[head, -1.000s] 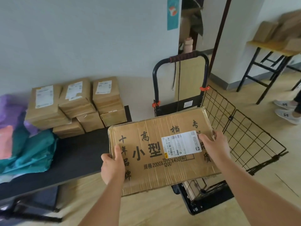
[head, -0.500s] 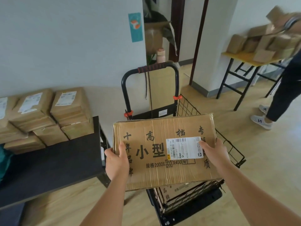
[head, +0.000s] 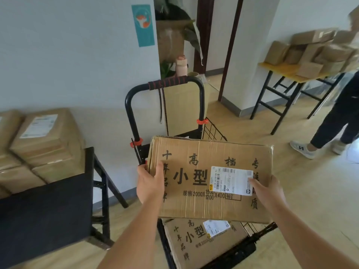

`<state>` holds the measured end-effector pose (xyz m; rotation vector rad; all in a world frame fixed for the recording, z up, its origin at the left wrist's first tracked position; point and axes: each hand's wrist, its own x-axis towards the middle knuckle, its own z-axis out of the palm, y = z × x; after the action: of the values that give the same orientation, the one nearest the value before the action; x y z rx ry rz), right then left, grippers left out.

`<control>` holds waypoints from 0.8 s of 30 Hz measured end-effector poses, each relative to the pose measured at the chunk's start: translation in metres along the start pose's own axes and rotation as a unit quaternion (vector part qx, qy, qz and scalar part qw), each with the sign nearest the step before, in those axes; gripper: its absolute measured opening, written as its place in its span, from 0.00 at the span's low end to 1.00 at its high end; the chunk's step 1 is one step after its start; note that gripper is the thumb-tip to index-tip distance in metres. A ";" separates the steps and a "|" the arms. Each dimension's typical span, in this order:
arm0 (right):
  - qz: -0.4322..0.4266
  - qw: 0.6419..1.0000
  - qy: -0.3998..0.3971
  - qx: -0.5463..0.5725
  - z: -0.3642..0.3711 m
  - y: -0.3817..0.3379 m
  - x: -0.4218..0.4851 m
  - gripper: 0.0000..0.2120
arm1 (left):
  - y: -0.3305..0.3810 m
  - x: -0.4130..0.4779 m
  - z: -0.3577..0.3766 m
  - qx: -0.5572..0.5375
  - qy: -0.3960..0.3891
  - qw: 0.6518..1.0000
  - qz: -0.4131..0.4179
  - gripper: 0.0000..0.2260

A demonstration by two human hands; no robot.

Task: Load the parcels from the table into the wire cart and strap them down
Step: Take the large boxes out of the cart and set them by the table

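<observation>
over the last second the flat cardboard parcel (head: 196, 202) has travelled from beside the black table (head: 44, 210) to a spot directly over the wire cart (head: 212, 130), and it now hangs level above a matching parcel (head: 194, 241) that already lies in the basket. by my reading the carry is nearly over and what remains is the lowering, so this looks like the second box going onto the stack.

the left hand (head: 149, 183) grips the parcel's left edge with the thumb laid along the top face. the right hand (head: 268, 191) grips the right side, thumb resting on the corner of the shipping label (head: 231, 180). the other fingers of both hands curl under the cardboard and cannot be seen.

more taped parcels (head: 44, 136) wait on the table, cut off at the left edge. a dark cord (head: 162, 105) dangles from the cart handle, probably the strap. the carried box hides most of the basket, and i cannot tell whether it touches the one beneath.
</observation>
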<state>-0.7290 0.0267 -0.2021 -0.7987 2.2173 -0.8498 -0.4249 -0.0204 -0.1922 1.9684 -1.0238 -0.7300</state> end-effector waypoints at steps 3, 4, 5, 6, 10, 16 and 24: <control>-0.006 1.000 -0.004 -0.015 0.013 -0.015 0.036 0.40 | 0.003 0.027 0.022 -0.007 -0.004 1.000 -0.014 0.22; -0.010 1.000 -0.003 -0.016 0.019 -0.021 0.046 0.40 | 0.002 0.036 0.028 -0.009 -0.006 1.000 -0.018 0.22; -0.014 1.000 -0.002 -0.018 0.025 -0.027 0.056 0.38 | 0.001 0.046 0.034 -0.009 -0.009 1.000 -0.020 0.23; -0.019 1.000 -0.001 -0.020 0.030 -0.033 0.063 0.36 | 0.000 0.056 0.040 -0.011 -0.013 1.000 -0.022 0.23; -0.017 0.999 0.008 -0.037 0.050 -0.044 0.095 0.31 | -0.005 0.087 0.068 -0.024 -0.044 0.997 -0.052 0.26; 0.000 0.997 0.004 -0.076 0.074 -0.029 0.134 0.29 | -0.031 0.102 0.105 -0.009 -0.066 0.990 -0.122 0.29; 0.039 0.984 -0.084 -0.151 0.110 0.008 0.160 0.29 | -0.081 0.082 0.129 0.016 -0.082 0.954 -0.287 0.32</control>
<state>-0.7517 -0.1205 -0.3265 -0.8816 2.2361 -0.3944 -0.4496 -0.1089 -0.3386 2.2870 -0.5430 -1.2114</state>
